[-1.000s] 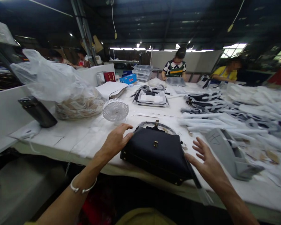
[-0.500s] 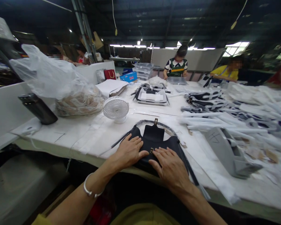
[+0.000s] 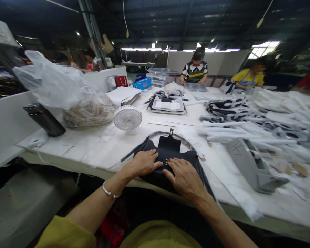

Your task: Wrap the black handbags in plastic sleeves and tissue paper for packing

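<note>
A black handbag (image 3: 155,179) lies at the table's front edge, its flap (image 3: 169,144) folded back away from me. At the flap's far end is a gold-coloured clasp plate (image 3: 171,132), and a small gold lock (image 3: 166,162) sits on the bag's body. My left hand (image 3: 146,163) lies flat on the bag's left part, fingers stretched out. On the right part rests my right hand (image 3: 184,176), also flat with its fingers extended. Both thumbs point in toward the lock. A plastic-wrapped strap (image 3: 188,142) curves behind the bag.
A white fan (image 3: 128,119) stands beyond the bag, left of it. Farther left are a dark flask (image 3: 44,119) and a large plastic bag (image 3: 88,112). A grey holder (image 3: 250,165) and wrapped straps (image 3: 229,132) lie to the right. Another person (image 3: 195,69) works across the table.
Both hands stay on the bag. Its near side has tipped toward me, and the flap looks flatter. My left forearm has shifted slightly to the right.
</note>
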A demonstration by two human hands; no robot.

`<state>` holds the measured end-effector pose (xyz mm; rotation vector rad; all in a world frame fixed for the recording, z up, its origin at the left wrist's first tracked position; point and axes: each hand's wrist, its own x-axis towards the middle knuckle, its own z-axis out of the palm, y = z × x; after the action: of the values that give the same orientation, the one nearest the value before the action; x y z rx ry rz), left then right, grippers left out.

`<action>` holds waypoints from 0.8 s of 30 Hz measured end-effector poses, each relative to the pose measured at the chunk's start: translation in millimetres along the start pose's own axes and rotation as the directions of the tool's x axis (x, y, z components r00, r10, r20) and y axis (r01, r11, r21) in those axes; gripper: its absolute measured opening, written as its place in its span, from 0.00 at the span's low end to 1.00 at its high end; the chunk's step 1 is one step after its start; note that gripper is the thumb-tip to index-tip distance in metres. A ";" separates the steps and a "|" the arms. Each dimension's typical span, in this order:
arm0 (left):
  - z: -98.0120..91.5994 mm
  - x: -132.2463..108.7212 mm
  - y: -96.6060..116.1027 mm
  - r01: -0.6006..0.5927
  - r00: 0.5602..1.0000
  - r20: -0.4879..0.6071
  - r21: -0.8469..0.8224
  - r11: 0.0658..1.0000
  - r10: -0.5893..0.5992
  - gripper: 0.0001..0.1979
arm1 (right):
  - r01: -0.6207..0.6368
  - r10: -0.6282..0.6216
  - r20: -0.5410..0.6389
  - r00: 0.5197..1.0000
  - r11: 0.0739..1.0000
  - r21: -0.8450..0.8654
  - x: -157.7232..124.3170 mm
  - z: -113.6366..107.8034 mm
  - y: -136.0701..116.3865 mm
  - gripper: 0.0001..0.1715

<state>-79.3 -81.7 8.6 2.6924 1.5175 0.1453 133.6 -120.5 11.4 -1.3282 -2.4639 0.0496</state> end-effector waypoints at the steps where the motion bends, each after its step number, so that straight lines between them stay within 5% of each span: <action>1: -0.7 -0.2 -0.1 -0.002 1.000 -0.017 -0.006 1.000 0.002 0.25 | 0.004 -0.004 -0.007 1.000 1.000 0.005 -0.3 -0.4 0.1 0.21; 6: -7.9 -3.3 7.4 -0.036 0.994 -0.103 -0.029 0.999 0.033 0.17 | 0.003 -0.001 -0.025 1.000 0.995 0.096 -4.4 -5.6 2.4 0.17; 13: -17.4 -6.0 27.0 -0.033 0.995 -0.094 -0.042 0.999 0.029 0.12 | -0.189 0.192 0.000 0.981 0.968 0.164 14.3 -13.8 10.3 0.12; 18: -20.8 -10.4 31.9 0.008 0.997 -0.083 -0.036 0.999 -0.011 0.11 | -0.149 0.142 0.096 0.985 0.986 0.072 34.4 -9.7 5.1 0.07; 24: -23.3 -17.3 25.0 -0.044 0.992 -0.119 -0.089 0.995 0.034 0.14 | -0.044 0.017 0.122 0.992 0.974 0.221 41.2 -2.6 17.7 0.06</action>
<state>-69.4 -109.5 32.9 2.6856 1.4489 0.3717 127.9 -77.2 22.0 -1.2980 -2.4479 0.4134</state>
